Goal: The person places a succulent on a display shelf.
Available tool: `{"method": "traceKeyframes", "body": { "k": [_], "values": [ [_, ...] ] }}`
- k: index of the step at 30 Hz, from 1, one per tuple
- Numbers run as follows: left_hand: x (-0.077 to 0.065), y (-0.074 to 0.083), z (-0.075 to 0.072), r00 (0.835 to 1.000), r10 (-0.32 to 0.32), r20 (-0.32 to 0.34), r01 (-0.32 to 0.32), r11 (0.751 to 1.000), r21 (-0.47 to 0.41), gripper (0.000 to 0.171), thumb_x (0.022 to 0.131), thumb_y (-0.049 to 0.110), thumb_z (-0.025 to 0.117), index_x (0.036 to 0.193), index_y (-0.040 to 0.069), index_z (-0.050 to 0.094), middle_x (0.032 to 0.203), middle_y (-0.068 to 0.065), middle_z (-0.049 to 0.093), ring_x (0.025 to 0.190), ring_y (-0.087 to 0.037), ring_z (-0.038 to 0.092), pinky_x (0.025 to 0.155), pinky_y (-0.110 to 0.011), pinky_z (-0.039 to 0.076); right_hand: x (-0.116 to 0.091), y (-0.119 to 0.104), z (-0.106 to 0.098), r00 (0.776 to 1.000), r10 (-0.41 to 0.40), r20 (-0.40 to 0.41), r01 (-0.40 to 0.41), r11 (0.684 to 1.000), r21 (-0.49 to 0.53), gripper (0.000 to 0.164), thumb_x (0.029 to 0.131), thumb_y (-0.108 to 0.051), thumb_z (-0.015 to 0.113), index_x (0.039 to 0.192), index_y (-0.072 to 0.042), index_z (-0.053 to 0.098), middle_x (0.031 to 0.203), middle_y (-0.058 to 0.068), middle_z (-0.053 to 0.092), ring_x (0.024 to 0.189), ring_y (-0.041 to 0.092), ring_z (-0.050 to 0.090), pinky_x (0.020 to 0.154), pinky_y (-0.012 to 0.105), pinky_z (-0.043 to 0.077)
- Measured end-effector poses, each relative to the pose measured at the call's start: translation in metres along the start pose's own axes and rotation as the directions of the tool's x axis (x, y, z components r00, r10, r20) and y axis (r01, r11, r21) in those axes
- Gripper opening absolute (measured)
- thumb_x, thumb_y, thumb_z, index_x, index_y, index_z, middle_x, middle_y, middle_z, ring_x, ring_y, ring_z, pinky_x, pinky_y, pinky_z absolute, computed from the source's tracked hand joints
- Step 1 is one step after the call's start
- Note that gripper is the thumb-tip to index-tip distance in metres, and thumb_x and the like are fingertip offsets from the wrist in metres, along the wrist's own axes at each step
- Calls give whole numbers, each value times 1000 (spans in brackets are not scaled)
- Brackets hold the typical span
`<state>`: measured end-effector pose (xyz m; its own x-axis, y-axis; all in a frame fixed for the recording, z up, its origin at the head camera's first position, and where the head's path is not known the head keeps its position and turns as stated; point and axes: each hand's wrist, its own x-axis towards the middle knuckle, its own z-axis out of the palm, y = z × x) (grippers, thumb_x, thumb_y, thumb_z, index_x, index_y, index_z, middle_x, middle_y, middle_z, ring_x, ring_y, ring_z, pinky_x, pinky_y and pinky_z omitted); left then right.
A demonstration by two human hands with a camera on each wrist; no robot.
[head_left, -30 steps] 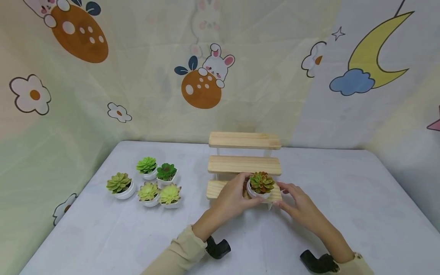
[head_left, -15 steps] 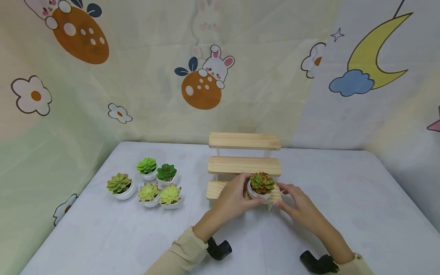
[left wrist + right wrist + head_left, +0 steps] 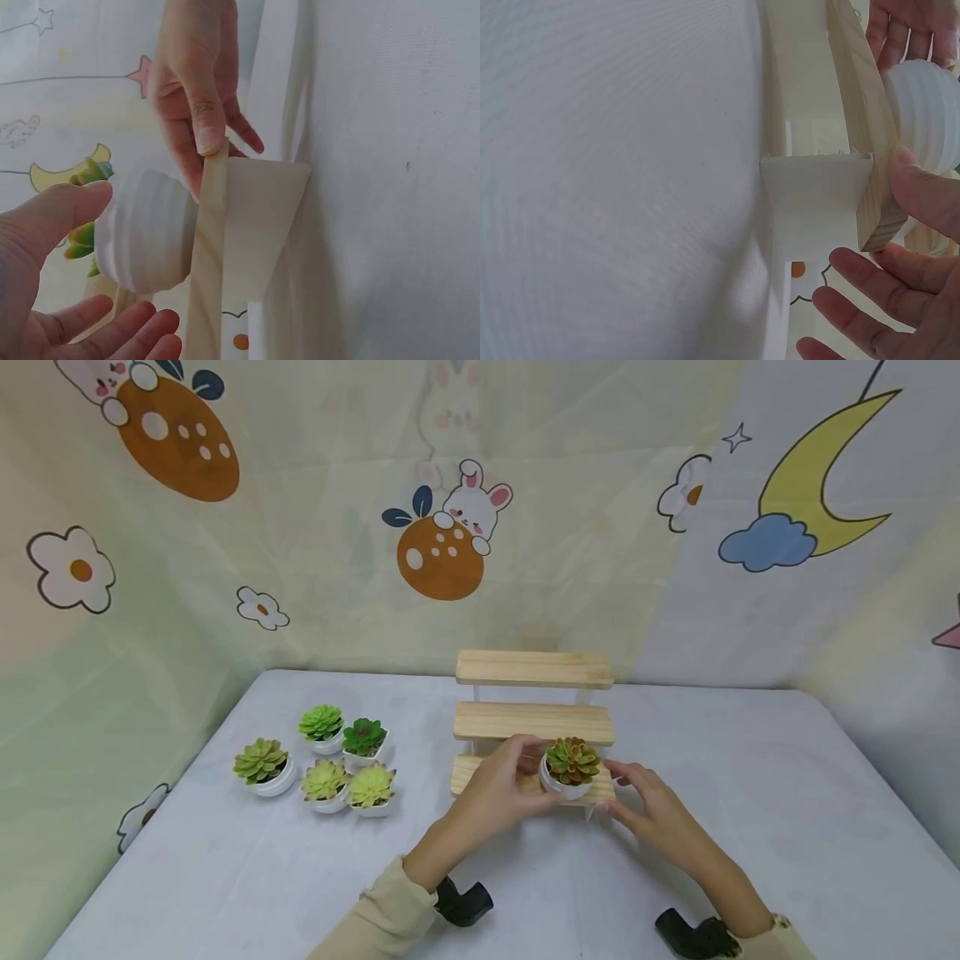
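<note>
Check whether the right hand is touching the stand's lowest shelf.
Touching. The right wrist view shows the right hand with its thumb tip against the edge of the lowest shelf, no gap between them.

A hand could pass over the white tabletop (image 3: 422, 735) between the five potted succulents (image 3: 325, 775) and the three-tier wooden shelf (image 3: 533, 723), or reach its upper boards from above; the left hand (image 3: 491, 785), red-tipped succulent (image 3: 572, 762) and right hand (image 3: 652, 806) crowd the bottom board

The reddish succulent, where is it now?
In the head view, the reddish succulent sits in its white pot toward the right end of the lowest wooden shelf.
</note>
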<state>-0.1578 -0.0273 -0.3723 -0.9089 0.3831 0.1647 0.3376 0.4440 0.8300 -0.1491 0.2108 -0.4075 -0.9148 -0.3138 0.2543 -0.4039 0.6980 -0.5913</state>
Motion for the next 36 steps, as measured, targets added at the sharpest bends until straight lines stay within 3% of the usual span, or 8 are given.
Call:
{"method": "traceKeyframes", "body": {
  "k": [12,23,31,36],
  "values": [
    [-15,4,-31,996,67,-59,-69,997,-41,67,78,24,76,135,11,44,125,-5,59,115,-18,55,95,-35,46,1,0,0,1000,18,15,-18,1000,21,56,85,-22,68,130,3,46,117,17,58,104,34,54,87,54,44],
    [-40,-1,-73,979,121,-162,-117,992,39,64,78,22,76,134,13,46,125,-2,60,116,-14,56,94,-34,48,0,0,2,999,26,22,-27,999,19,56,85,-23,67,130,4,46,117,18,57,104,34,54,88,55,44],
    [-63,-10,-106,967,63,-249,-41,995,92,63,78,25,76,133,22,45,123,2,60,113,-13,56,93,-31,48,0,-2,1,999,23,22,-24,1000,18,56,85,-22,67,130,4,45,117,19,57,104,34,54,89,56,43],
    [-77,-20,-130,947,44,-317,-5,992,124,62,79,23,75,133,21,45,121,-1,61,110,-15,58,90,-29,49,1,-2,1,1000,23,20,-23,1000,18,56,86,-22,67,130,4,45,116,18,58,104,34,54,89,56,44]
  ]
}}
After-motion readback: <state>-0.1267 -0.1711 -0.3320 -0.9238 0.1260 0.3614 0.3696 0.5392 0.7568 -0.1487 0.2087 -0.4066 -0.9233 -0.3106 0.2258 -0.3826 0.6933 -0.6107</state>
